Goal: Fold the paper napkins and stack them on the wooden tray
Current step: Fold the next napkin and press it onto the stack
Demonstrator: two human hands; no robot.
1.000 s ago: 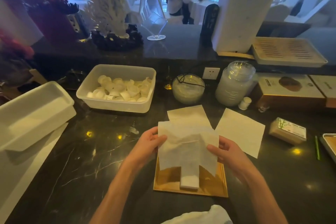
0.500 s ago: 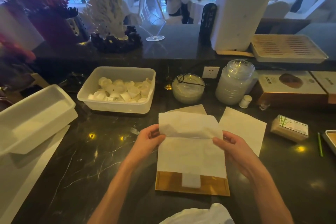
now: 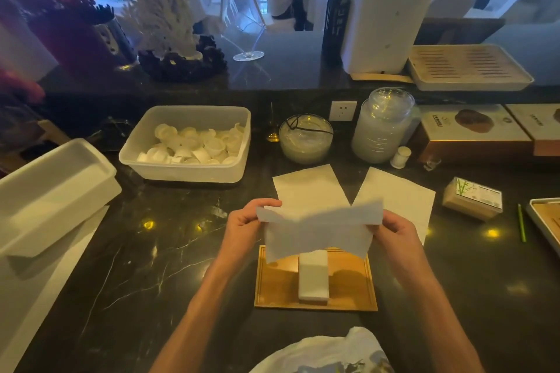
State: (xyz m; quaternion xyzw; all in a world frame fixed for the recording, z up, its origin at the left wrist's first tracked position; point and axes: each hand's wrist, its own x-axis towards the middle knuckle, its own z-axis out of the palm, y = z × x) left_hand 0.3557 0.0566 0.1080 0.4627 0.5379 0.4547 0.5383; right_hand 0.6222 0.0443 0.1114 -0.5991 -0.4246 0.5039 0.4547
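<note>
Head view, and we're mid-fold! The left hand (image 3: 242, 227) pinches one upper corner and the right hand (image 3: 397, 233) pinches the other of a thin white paper napkin (image 3: 318, 230). It hangs limp in the air, sagging in the middle, over the far edge of the flat rectangular pale wooden tray (image 3: 278, 285). A narrow white block of folded napkins (image 3: 313, 277) already lies lengthwise at the tray's centre. Two flat square white sheets (image 3: 309, 188) wait on the glossy dark veined marble desk (image 3: 151, 251) just beyond. I'd judge the next move needs the edges brought together squarely and a firm crease. This soft, floppy tissue will likely wander unless both corners stay level.
</note>
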